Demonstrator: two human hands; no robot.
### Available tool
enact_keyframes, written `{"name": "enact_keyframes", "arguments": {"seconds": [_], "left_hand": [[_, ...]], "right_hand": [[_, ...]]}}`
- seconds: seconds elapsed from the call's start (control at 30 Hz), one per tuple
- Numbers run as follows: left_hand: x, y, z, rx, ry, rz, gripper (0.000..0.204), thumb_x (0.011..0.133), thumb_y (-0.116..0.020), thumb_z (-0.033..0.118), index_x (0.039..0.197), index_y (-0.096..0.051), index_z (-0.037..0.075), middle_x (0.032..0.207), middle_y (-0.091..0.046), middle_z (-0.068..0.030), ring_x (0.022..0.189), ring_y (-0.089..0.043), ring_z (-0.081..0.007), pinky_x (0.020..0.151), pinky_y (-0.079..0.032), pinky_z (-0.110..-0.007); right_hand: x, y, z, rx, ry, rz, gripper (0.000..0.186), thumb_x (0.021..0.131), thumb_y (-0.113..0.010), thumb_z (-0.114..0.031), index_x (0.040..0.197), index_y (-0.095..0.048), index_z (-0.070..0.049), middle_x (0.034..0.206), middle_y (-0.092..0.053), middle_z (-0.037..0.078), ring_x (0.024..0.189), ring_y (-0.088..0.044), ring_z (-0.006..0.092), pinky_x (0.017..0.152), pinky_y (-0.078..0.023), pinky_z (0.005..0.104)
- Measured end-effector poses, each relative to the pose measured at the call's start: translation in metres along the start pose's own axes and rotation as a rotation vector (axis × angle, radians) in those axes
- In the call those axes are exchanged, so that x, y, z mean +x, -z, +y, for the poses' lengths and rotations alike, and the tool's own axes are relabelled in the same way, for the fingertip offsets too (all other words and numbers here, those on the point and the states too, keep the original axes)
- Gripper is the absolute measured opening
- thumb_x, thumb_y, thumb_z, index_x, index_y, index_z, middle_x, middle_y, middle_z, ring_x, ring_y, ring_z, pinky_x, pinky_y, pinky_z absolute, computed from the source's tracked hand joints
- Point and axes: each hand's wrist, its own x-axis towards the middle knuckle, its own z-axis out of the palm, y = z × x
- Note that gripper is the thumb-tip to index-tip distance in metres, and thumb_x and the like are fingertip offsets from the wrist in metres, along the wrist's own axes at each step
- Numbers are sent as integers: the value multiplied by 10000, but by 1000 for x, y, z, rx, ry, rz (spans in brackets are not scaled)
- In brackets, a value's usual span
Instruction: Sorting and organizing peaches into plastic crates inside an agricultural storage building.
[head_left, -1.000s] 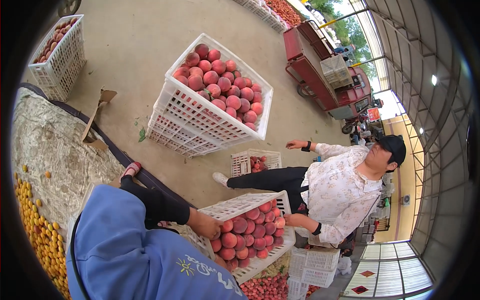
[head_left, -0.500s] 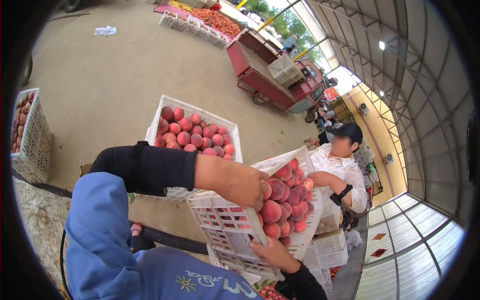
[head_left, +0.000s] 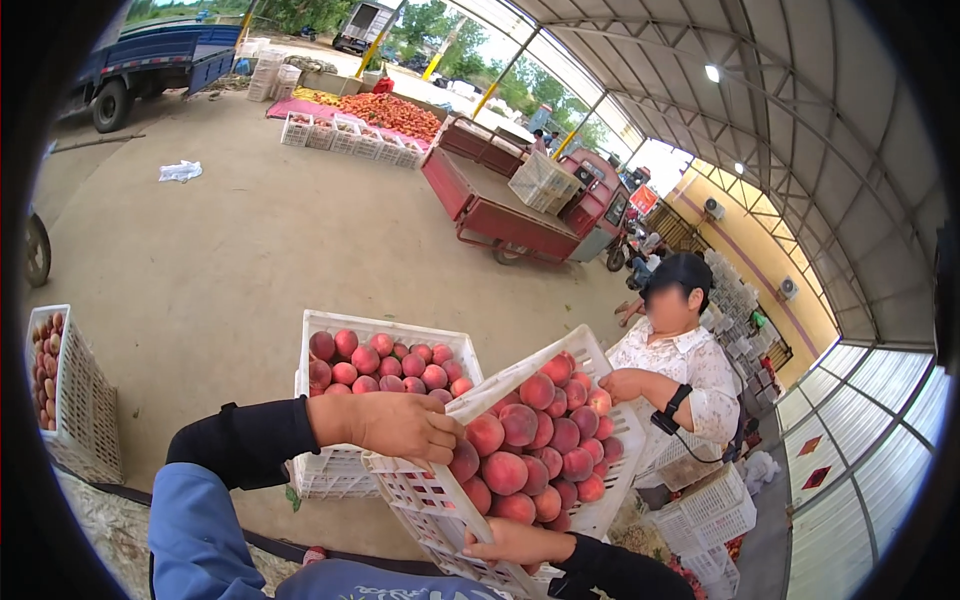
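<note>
A white plastic crate (head_left: 418, 505) full of red peaches (head_left: 520, 425) is tilted in front of me. My left hand (head_left: 408, 428) is closed over its left rim, with the fingertips beside the peaches. Lower down, my right hand (head_left: 515, 545) grips the near rim, its thumb along the edge and its other fingers partly hidden. On the far right side, a co-worker's hand (head_left: 625, 385) is at the same crate. Just behind and to the left stands another peach-filled crate (head_left: 318, 465), partly covered by my left forearm.
A further crate of fruit (head_left: 88, 410) stands at far left. White crates (head_left: 705, 510) are stacked at right, beside the co-worker (head_left: 670, 350). A red three-wheeled cart (head_left: 540, 215) is parked beyond. Orange-red produce (head_left: 395, 115) lies on a sheet behind a row of crates.
The view has tilted upward, showing more of the yard and a blue truck. My left hand appears lower and further left along the crate's rim. Both hands still grip the crate.
</note>
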Motion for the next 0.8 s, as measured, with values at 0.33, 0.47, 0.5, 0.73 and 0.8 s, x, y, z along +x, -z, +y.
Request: {"name": "enact_keyframes", "arguments": {"seconds": [0.33,0.47,0.5,0.73,0.8], "left_hand": [[-6,36,-12,-3,361,-136,217,825,-668,220,1000,-586,122,1168,-617,-34,1284,-522,-240,981,-452,-418],[-7,35,-9,46,322,-118,215,844,-656,261,991,-603,114,1161,-613,-22,1267,-522,-218,967,-473,-398],[-10,34,-11,46,326,-105,215,844,-656,261,991,-603,114,1161,-613,-22,1267,-522,-218,967,-473,-398],[-29,14,-46,-18,109,23,302,839,-640,336,1002,-592,87,1077,-577,-46,1197,-517,-260,1064,-395,-466],[-32,5,-54,-79,48,76,291,842,-638,333,996,-591,90,1073,-575,-46,1194,-517,-256,1073,-388,-468]], "right_hand": [[24,63,-41,119,89,-280,411,981,-576,-266,1234,-421,20,776,-526,12,652,-544,102,607,-470,266],[25,72,-48,48,92,-361,406,974,-556,-258,1229,-415,25,769,-518,16,642,-544,110,610,-470,275],[24,73,-50,5,31,-382,405,973,-555,-258,1224,-414,26,764,-512,13,641,-542,111,610,-468,276],[19,73,-62,-41,33,-256,391,967,-499,-257,1251,-429,2,861,-537,61,681,-554,126,630,-471,285],[14,65,-64,-123,47,-107,392,967,-493,-268,1254,-451,-4,903,-561,88,696,-574,145,641,-480,305]]}}
